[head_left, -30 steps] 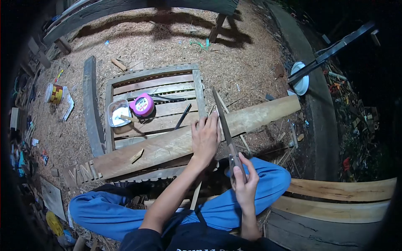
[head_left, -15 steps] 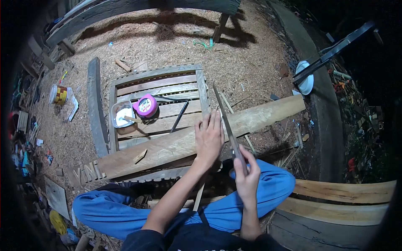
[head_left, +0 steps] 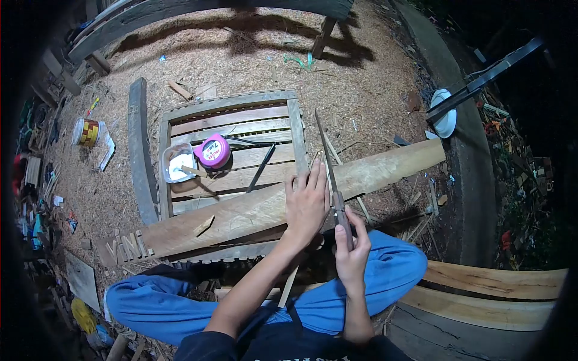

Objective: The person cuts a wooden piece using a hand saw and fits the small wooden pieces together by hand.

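Observation:
My left hand (head_left: 307,207) lies flat with fingers stretched out across the wide wooden plank (head_left: 385,171). It presses on a thin wood strip (head_left: 289,287), whose lower end shows below my wrist; the part under my palm is hidden. In my right hand (head_left: 354,253) is the brown handle of a handsaw, fingers wrapped round it. The long, narrow saw blade (head_left: 326,150) points away from me, just right of my left fingers and across the plank. Its teeth are too small to make out. A small wood offcut (head_left: 204,225) rests on the plank.
Under the plank stands a slatted wooden frame (head_left: 293,120) bearing a pink tape measure (head_left: 214,151), a white plastic tub (head_left: 179,163) and a black pen (head_left: 261,168). Several short sticks (head_left: 129,246) lie at the plank's left end. Boards (head_left: 494,280) are at the right.
My right hand has drawn the saw slightly down toward me, with the blade turned a little more upright. My left hand stays on the strip; the whole view has shifted slightly.

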`<state>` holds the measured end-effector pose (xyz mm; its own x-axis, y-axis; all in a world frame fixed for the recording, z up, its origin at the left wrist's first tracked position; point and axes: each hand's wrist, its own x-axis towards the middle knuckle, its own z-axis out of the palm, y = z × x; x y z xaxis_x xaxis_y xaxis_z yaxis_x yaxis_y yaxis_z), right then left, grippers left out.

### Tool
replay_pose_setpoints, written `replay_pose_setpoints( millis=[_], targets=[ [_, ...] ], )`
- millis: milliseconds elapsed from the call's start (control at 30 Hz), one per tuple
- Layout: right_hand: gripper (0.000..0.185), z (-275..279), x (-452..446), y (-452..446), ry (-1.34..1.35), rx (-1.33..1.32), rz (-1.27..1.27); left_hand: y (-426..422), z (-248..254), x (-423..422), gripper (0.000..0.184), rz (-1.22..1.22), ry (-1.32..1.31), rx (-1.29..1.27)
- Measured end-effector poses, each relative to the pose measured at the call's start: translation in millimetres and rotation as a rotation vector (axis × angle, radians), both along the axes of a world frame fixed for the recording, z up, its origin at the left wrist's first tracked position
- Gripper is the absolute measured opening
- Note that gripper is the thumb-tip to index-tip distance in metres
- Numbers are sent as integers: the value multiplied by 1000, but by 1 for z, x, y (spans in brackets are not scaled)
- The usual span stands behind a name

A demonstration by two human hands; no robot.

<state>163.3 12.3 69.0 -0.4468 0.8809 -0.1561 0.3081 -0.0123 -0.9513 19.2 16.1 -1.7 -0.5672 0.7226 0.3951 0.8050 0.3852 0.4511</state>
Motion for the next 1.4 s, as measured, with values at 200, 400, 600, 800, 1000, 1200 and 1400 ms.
replay_pose_setpoints(
  millis=[200, 400, 600, 800, 1000, 1200, 1400],
  targets=[
    [44, 0, 14, -13, 56, 85, 0, -5, -3, 1, 52, -4, 44, -58],
    [44, -7, 6, -3, 57, 93, 17, -2, 0, 1, 52, -1, 23, -48],
    [44, 14, 18, -9, -4, -87, -57, 1, -3, 2, 48, 27, 38, -71],
    [43, 8, 22, -16, 24, 34, -11, -1, 2, 1, 46, -9, 15, -18],
    [42, -12, -18, 12, 55, 126, -27, -3, -3, 5, 54, -1, 79, -59],
    [43, -5, 26, -9, 103, 24, -41, 4, -1, 2, 53, 4, 36, 4],
    [42, 6, -18, 13, 84, 31, -9, 1, -4, 1, 58, -13, 48, -59]
  ],
)
